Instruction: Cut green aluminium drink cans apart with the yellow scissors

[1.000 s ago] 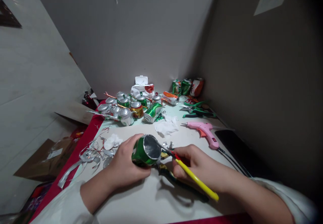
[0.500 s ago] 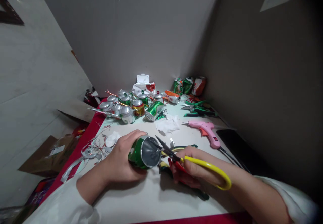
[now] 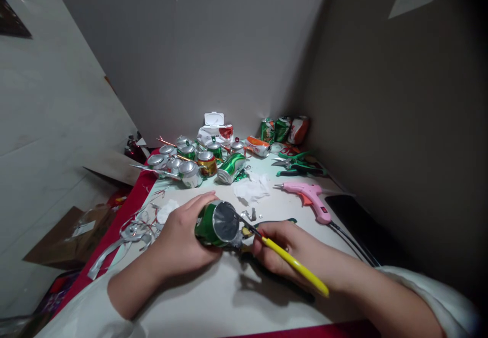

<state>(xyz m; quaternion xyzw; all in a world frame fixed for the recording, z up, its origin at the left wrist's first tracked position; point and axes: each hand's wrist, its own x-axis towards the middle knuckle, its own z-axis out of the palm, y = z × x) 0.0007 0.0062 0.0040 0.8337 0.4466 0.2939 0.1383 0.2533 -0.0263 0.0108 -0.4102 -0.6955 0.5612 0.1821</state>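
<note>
From my remote seat, nearest is the right hand (image 3: 284,249), its fingers closed on yellow-handled scissors (image 3: 293,264), blades aimed at 10 o'clock. The left hand (image 3: 186,239) curls around a green can (image 3: 206,228), at 10 o'clock from the right. The can's long axis runs roughly 9 to 3, its open mouth facing 3, tipped towards me. The blades meet the rim's 2 o'clock edge; I can't tell whether they touch. Beyond, a pink glue gun (image 3: 308,191) lies at 1 o'clock from the right hand.

Dim light, brightest on the worktop (image 3: 198,302); the wall at right (image 3: 400,104) is dark, shadow lies below the right hand (image 3: 284,249), edges look stretched.
</note>
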